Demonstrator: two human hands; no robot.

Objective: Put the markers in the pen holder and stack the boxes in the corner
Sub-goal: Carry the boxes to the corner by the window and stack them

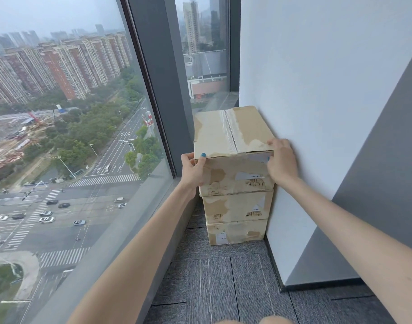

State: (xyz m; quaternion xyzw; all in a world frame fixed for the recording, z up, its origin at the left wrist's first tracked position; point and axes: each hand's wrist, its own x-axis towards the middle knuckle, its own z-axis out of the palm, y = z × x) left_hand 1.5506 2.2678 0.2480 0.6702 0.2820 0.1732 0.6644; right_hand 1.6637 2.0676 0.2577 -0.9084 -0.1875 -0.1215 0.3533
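Observation:
Three worn cardboard boxes stand stacked in the corner between the window and the white wall. The top box (233,134) has clear tape along its lid seam and rests on the middle box (237,206), which sits on the bottom box (236,231). My left hand (193,170) grips the top box's near left corner, thumb on the lid edge. My right hand (282,161) holds its near right corner, close to the wall. No markers or pen holder are in view.
A floor-to-ceiling window (71,136) with a grey sill (135,225) runs along the left. The white wall (317,101) and a grey wall panel (375,183) close off the right. Grey carpet tiles (223,281) cover the floor in front of the stack.

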